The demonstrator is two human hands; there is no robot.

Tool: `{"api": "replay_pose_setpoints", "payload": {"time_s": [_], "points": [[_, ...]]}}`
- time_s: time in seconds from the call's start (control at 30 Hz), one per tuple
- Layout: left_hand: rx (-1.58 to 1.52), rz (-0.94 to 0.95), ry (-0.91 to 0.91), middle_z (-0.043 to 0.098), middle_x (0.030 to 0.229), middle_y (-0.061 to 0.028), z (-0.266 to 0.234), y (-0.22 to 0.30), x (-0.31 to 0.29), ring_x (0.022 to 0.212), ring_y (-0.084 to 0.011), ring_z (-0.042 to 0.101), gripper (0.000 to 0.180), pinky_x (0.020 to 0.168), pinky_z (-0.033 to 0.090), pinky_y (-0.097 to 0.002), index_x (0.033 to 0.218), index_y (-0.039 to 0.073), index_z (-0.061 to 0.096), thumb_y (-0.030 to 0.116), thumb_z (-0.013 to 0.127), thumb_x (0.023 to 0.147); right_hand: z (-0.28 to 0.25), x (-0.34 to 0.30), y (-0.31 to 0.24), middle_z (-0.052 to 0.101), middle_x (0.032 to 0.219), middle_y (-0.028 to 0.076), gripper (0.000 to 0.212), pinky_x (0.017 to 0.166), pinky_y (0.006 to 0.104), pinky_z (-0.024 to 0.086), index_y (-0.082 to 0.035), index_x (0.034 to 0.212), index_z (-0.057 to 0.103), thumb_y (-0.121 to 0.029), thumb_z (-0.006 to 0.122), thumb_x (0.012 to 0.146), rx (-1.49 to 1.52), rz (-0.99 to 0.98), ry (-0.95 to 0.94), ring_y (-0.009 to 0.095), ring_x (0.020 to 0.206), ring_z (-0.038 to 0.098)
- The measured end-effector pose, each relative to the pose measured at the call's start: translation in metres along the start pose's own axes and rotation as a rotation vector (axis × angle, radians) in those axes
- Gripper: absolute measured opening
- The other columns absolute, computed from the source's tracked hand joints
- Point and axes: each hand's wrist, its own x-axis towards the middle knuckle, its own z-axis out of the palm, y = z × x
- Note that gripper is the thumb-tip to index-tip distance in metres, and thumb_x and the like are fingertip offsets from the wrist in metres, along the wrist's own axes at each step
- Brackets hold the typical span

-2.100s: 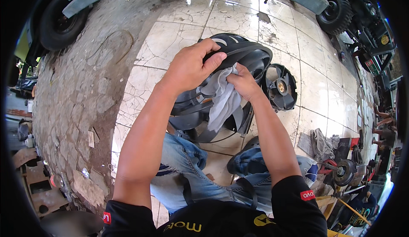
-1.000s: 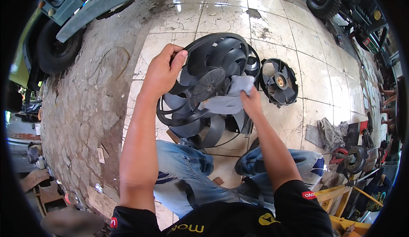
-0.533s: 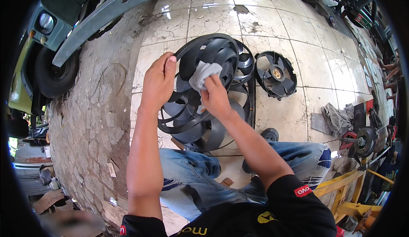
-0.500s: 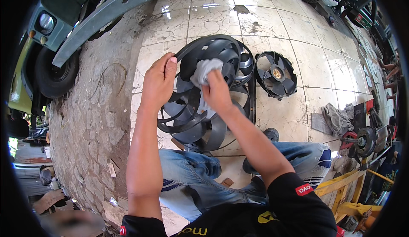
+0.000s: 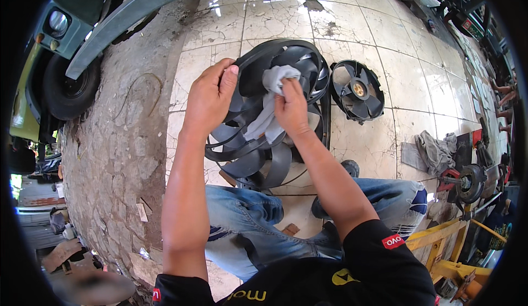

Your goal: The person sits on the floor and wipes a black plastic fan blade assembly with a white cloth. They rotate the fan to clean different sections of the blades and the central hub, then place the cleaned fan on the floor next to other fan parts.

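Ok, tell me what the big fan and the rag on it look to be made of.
Big fan: probably moulded plastic, dark grey with a dull sheen; its thin curved blades and outer ring look like one piece. The left hand grips that ring.
Rag: soft woven cloth, pale grey and matte; it bunches and folds under the right hand, which presses it on the blades.
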Motion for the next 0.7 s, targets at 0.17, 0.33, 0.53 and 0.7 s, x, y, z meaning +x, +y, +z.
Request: {"api": "replay_pose_setpoints", "payload": {"time_s": [0.17, 0.33, 0.53, 0.7], "points": [[-0.016, -0.092, 0.054, 0.068, 0.090, -0.0177, -0.009, -0.014, 0.000, 0.081, -0.0262, 0.064, 0.042, 0.077, 0.050, -0.0348, 0.117, -0.001, 0.064, 0.036, 0.053, 0.102, -0.046, -0.047, 0.074, 0.066, 0.104, 0.018, 0.025, 0.085, 0.0386, 0.050, 0.000, 0.114, 0.061, -0.004, 0.057, 0.089, -0.065, 0.498, -0.196, 0.033, 0.097, 0.065], [-0.040, -0.216, -0.010, 0.066, 0.082, -0.0108, -0.010, 0.000, 0.001, 0.074, -0.0171, 0.057, 0.048, 0.072, 0.048, -0.0298, 0.116, -0.002, 0.065, 0.043, 0.055, 0.101, -0.034, 0.004, 0.042, 0.067, 0.097, 0.017, 0.027, 0.084, 0.0340, 0.049, 0.002, 0.116, 0.060, -0.009, 0.061, 0.091, 0.072, 0.441, 0.098, 0.024, 0.089, 0.064], [-0.124, -0.133, -0.027, 0.063, 0.077, -0.0071, -0.002, 0.002, 0.003, 0.071, -0.0144, 0.054, 0.050, 0.069, 0.047, -0.0289, 0.113, -0.003, 0.067, 0.045, 0.058, 0.100, -0.013, 0.010, 0.042, 0.056, 0.117, 0.021, 0.034, 0.088, 0.0379, 0.049, 0.002, 0.118, 0.059, 0.005, 0.057, 0.084, -0.093, 0.016, 0.028, 0.039, 0.106, 0.058], [-0.105, -0.149, -0.028, 0.064, 0.079, -0.0071, -0.006, 0.001, -0.003, 0.072, -0.0142, 0.054, 0.050, 0.070, 0.047, -0.0283, 0.112, -0.003, 0.067, 0.044, 0.058, 0.100, -0.004, -0.007, 0.033, 0.056, 0.116, 0.019, 0.038, 0.092, 0.0410, 0.049, 0.000, 0.115, 0.062, 0.009, 0.055, 0.079, -0.012, 0.105, -0.086, 0.041, 0.106, 0.057]]}}
